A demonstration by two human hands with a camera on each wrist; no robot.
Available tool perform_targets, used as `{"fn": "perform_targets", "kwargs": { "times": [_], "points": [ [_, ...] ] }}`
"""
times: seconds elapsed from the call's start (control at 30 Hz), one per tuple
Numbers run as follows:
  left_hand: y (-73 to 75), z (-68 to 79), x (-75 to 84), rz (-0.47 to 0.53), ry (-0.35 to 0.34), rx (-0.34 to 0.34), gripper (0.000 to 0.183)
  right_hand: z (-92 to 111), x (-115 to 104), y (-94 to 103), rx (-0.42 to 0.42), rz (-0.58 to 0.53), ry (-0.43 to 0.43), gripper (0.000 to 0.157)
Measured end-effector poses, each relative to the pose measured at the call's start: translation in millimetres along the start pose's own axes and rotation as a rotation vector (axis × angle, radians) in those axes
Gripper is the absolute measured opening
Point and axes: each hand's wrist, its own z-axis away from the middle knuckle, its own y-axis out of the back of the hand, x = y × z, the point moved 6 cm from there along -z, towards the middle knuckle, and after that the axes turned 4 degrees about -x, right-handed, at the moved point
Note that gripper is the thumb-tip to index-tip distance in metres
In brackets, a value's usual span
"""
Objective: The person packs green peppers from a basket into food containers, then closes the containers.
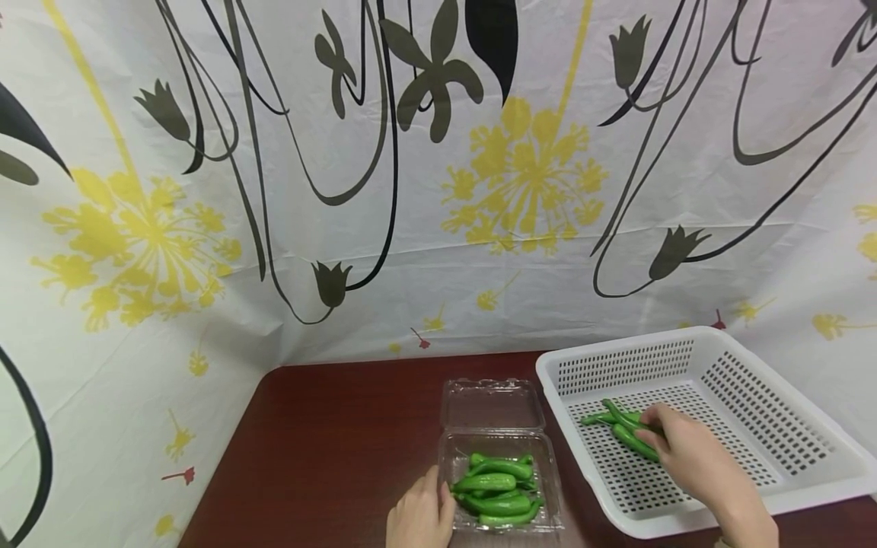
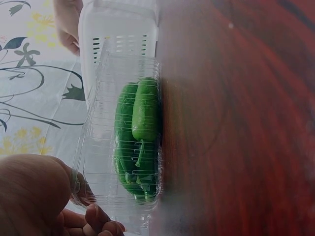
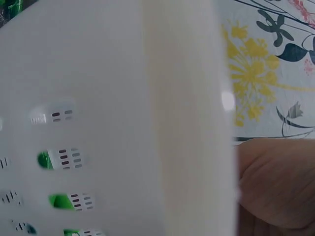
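A clear plastic clamshell box lies open on the table with several green peppers inside. My left hand grips its left side; in the left wrist view the thumb is at the box wall and the fingers curl by the edge. Over in the white basket my right hand pinches a green pepper among a few lying on the basket floor. Its fingertips are partly hidden by the hand itself. The right wrist view mostly shows the basket's outer wall, with green through the slots.
The dark red-brown table runs left of the box. The box's lid is folded back, away from me. Close on the right stands the basket with its raised perforated walls. A flower-printed curtain hangs behind and at the sides.
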Motion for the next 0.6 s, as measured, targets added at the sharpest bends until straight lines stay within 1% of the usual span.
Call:
{"fn": "perform_targets", "kwargs": {
  "times": [0.3,0.43,0.6],
  "points": [
    [-0.2,0.2,0.3,-0.004,-0.011,0.02,0.02,-0.3,-5.0,-0.2,-0.004,0.008,0.0,0.013],
    [0.3,0.2,0.7,-0.007,-0.012,0.022,0.02,-0.4,-9.3,-2.0,0.005,-0.008,0.018,0.012],
    [0.9,0.0,1.2,-0.008,-0.009,0.018,0.019,-0.5,-16.2,-4.0,0.028,-0.002,0.038,0.014]
  ]
}}
